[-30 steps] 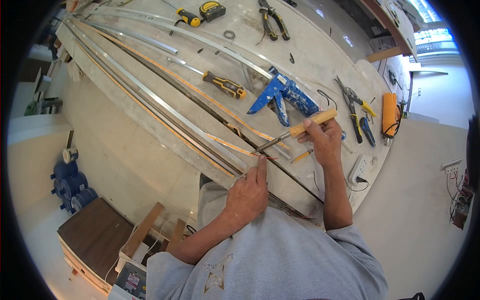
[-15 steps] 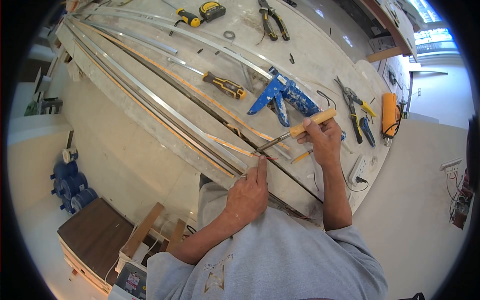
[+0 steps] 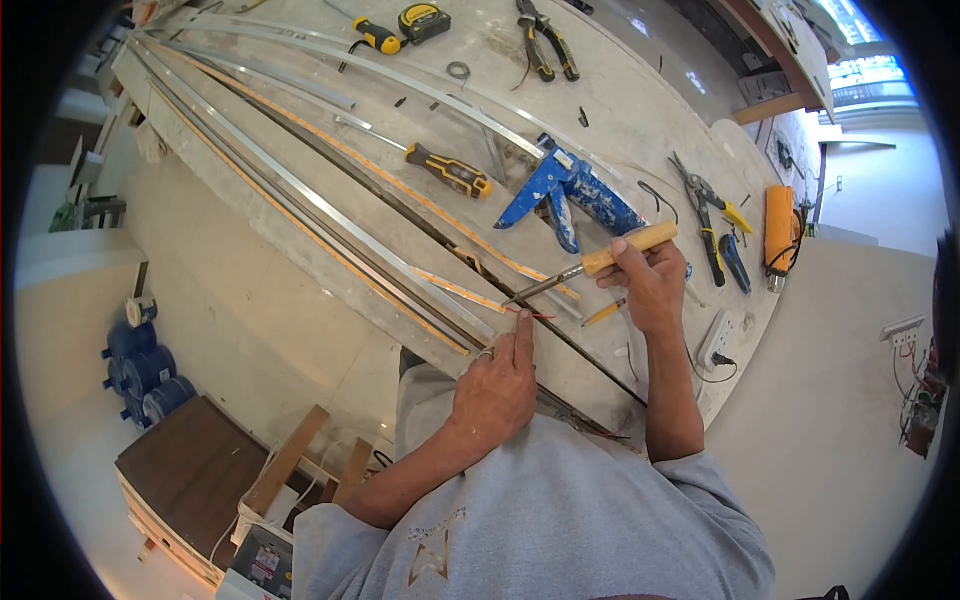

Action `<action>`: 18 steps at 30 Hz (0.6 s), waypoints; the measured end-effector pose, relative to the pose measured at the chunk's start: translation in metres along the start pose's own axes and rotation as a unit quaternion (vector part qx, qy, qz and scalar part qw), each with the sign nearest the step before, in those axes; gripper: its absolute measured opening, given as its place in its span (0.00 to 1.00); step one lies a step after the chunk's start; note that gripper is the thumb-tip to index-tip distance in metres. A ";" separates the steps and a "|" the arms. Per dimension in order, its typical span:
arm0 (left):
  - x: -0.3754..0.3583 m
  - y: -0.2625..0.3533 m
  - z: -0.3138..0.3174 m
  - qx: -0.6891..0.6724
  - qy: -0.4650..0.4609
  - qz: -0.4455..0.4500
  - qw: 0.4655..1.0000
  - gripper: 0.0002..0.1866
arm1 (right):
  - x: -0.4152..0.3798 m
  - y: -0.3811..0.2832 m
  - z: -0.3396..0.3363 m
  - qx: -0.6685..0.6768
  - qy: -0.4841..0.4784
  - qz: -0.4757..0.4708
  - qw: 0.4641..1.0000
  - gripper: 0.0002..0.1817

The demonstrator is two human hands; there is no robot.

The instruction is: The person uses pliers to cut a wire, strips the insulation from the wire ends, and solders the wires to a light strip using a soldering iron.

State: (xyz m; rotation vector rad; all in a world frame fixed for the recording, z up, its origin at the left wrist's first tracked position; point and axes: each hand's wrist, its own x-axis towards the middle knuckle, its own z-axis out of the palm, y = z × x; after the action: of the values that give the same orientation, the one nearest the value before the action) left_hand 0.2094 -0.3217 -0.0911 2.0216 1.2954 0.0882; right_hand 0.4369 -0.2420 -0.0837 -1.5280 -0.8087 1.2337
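My right hand (image 3: pixel 655 285) grips the wooden handle of a soldering iron (image 3: pixel 632 248). Its metal tip points down-left at the end of an orange-and-white LED strip (image 3: pixel 460 289), where thin red wires (image 3: pixel 530 314) come off. My left hand (image 3: pixel 497 388) lies at the near side of the strip, its index finger stretched out and pressing on the wires. The other fingers of that hand are partly curled. A pencil (image 3: pixel 604 312) lies just under the iron, near my right hand.
Beyond my hands lie a blue caulking gun (image 3: pixel 570 190), a screwdriver (image 3: pixel 448 171), pliers (image 3: pixel 545 40), snips (image 3: pixel 705 210) and a tape measure (image 3: pixel 424 21). A power strip (image 3: pixel 717 340) sits by my right forearm. Long metal channels (image 3: pixel 290 175) run to the upper left.
The soldering iron and my right hand have shifted very slightly to the right. My left hand stays where it was.
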 end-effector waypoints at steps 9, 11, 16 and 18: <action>0.000 0.000 0.000 0.001 0.008 0.003 1.000 0.41 | -0.001 0.000 0.000 -0.014 0.005 -0.008 1.000 0.15; 0.000 0.000 0.000 0.000 0.006 0.002 1.000 0.41 | -0.002 -0.001 0.001 -0.017 0.008 -0.005 1.000 0.14; 0.000 -0.001 0.001 -0.002 0.014 0.005 1.000 0.41 | -0.003 -0.005 0.001 -0.012 -0.004 -0.015 1.000 0.14; 0.000 0.000 0.001 -0.002 0.011 0.004 1.000 0.41 | -0.003 -0.004 0.001 -0.009 -0.004 -0.017 1.000 0.14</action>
State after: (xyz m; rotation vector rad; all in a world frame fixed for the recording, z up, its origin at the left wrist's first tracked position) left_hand 0.2092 -0.3220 -0.0918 2.0276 1.3007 0.1164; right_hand 0.4358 -0.2436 -0.0787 -1.5187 -0.8500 1.2108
